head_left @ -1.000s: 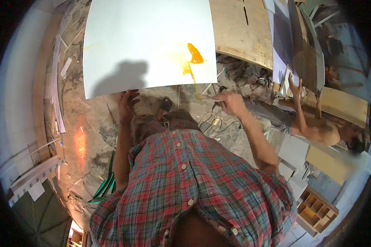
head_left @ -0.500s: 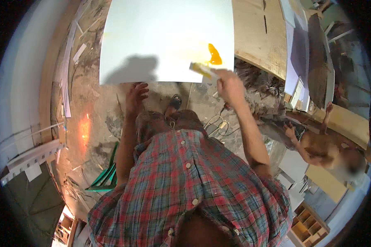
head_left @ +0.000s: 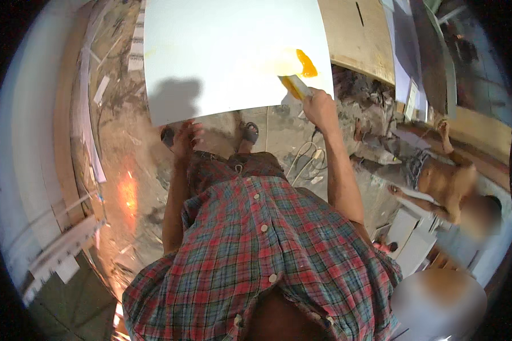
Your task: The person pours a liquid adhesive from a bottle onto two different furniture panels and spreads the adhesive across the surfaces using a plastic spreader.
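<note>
A large white sheet (head_left: 227, 45) lies flat in front of me. Thick orange-yellow paste (head_left: 306, 63) forms a curved blob near its right edge, with a paler yellow smear beside it. Just nearer to me than the blob, my right hand (head_left: 321, 109) grips a flat-bladed scraper (head_left: 302, 86) over the sheet's front right part. Yellow paste coats the blade; whether it touches the sheet is unclear. At the sheet's front left edge, my left hand (head_left: 188, 138) has its fingers apart and holds nothing. I cannot tell whether its fingertips touch the edge.
Wooden board (head_left: 361, 42) adjoins the sheet on the right, with pale panels (head_left: 404, 54) beyond. A cable (head_left: 304, 158) loops across the debris-strewn floor. Another person (head_left: 438, 173) is at the right; a second person (head_left: 438, 301) is close at lower right. Long strips (head_left: 88, 128) lie left.
My right hand and the scraper have shifted slightly right in view, still beside the paste. The view has turned a little, tilting the sheet's edge. A second person now appears at lower right.
</note>
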`<state>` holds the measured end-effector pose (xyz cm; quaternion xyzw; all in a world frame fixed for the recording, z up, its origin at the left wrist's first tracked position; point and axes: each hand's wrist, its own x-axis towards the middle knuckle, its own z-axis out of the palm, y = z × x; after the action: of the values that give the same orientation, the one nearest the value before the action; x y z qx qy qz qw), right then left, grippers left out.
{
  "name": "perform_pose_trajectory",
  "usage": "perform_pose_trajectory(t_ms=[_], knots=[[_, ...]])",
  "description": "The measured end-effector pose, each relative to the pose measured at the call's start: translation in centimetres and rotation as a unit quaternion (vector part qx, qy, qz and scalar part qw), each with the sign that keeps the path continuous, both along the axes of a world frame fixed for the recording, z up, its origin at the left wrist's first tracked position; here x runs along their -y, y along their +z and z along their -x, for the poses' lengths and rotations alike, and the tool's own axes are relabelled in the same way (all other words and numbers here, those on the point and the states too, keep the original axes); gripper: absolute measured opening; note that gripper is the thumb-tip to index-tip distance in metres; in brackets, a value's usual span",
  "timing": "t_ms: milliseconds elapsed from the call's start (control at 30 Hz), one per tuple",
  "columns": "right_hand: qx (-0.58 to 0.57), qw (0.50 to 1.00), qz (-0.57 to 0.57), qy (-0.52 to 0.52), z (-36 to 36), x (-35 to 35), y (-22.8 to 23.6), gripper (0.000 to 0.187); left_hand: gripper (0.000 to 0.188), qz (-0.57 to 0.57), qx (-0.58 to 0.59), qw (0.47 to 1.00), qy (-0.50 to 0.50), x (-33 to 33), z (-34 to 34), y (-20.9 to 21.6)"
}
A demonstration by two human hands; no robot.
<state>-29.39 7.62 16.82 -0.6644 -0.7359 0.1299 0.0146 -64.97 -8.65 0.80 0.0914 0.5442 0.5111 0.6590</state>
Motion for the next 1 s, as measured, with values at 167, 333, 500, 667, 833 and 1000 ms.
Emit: perform_pose_trajectory(t_ms=[167,333,500,667,833,1000], knots=[[-0.027,0.987,0.012,-0.16,3.7,0.9,-1.0,0.033,0.041,-0.044,-0.032,0.993,-0.108,0.2,8.3,-1.5],[-0.003,0.983,-0.022,-0.18,8.9,2.9,-0.1,0.034,0.039,-0.054,-0.025,0.989,-0.137,1.6,20.0,-3.9],[-0.022,0.962,0.042,-0.27,15.8,4.2,0.9,0.036,0.046,-0.083,-0.1,0.984,-0.118,3.2,30.9,-5.2],[-0.066,0.968,0.028,-0.24,20.8,5.6,0.8,0.039,0.046,-0.036,-0.062,0.993,-0.098,3.4,35.9,-5.1],[-0.071,0.965,0.045,-0.247,25.6,7.0,0.5,0.039,0.045,0.019,-0.072,0.988,-0.134,1.9,36.0,-4.3],[-0.151,0.962,0.07,-0.217,32.2,9.8,0.3,0.03,0.046,0.017,-0.049,0.989,-0.14,0.7,34.8,-3.8]])
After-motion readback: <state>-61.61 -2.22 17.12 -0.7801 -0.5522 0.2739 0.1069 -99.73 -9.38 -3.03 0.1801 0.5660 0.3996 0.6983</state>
